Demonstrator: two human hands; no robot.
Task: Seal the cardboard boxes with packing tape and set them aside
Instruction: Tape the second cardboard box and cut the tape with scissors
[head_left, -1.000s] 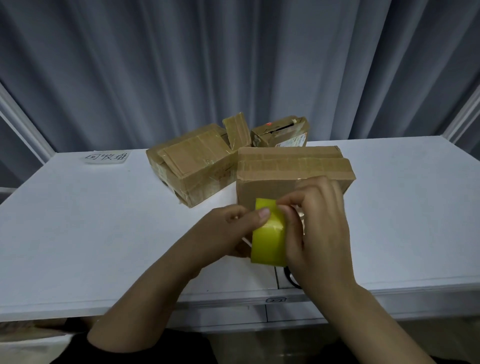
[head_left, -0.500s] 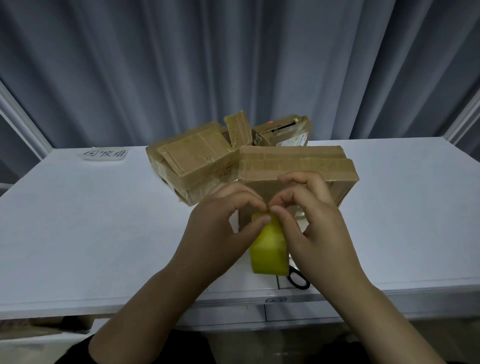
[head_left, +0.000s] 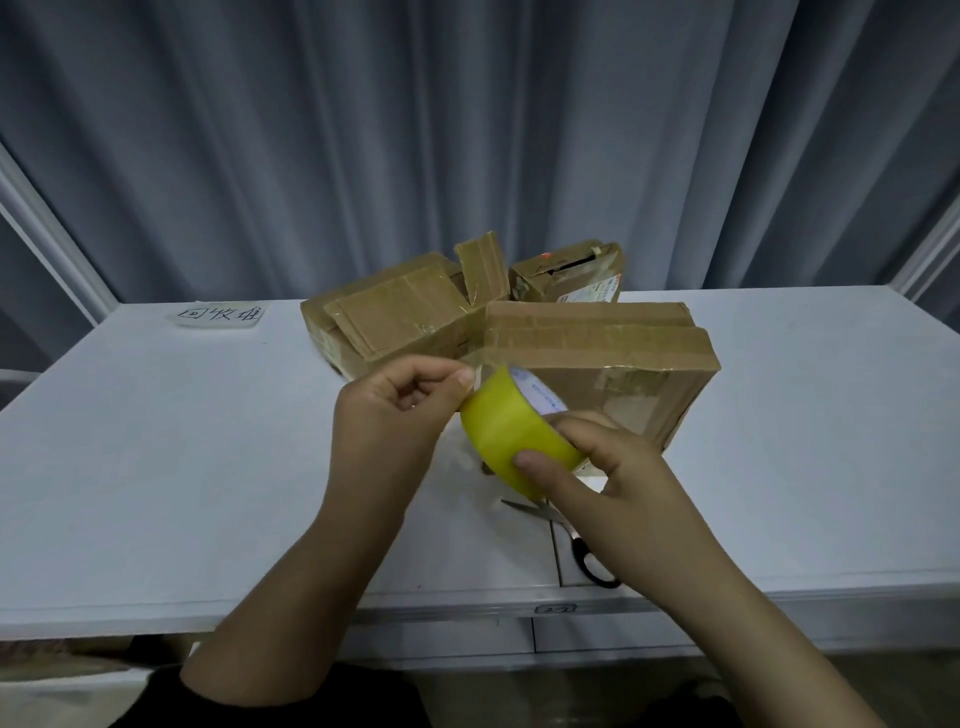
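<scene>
Holding the yellow tape roll (head_left: 511, 431) just above the bench (head_left: 156, 457), in front of the nearest cardboard box (head_left: 613, 358), the right hand (head_left: 618, 467) grips it, thumb on the outer face. The fingers (head_left: 441, 371) of the left hand (head_left: 395, 415) pinch the free end. I judge the roll light and stiff; the film is thin and sticky, so the pinch belongs at its very edge.

Forearms angle inward, hands close together. Left hand (head_left: 400, 410) pinches thumb-to-forefinger at the tape roll (head_left: 511, 434) edge. Right hand (head_left: 618, 475) grips the roll, thumb on its outer face.
</scene>
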